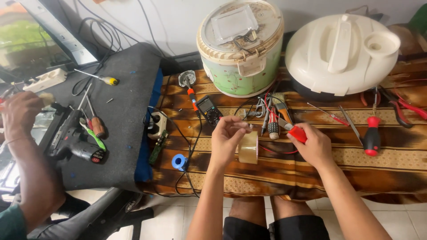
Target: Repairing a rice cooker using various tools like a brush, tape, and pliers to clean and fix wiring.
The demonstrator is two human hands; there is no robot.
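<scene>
While standing on edge above the brown patterned cloth [356, 171], glossy tan roll of tape [248, 147], translucent, with open core. Pinched at its upper rim by left hand [227, 138], fingers closed. Right hand [313, 144] clenched around red-handled tool [297, 133], just beside.

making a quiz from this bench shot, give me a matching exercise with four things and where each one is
Things:
1. tape roll
2. red-handled tool
3. blue spool
4. yellow-handled screwdriver

Places:
A. on the dark mat
B. in the left hand
C. in the right hand
D. on the patterned cloth, left of the left hand

Pairs: 1-B, 2-C, 3-D, 4-A
</scene>
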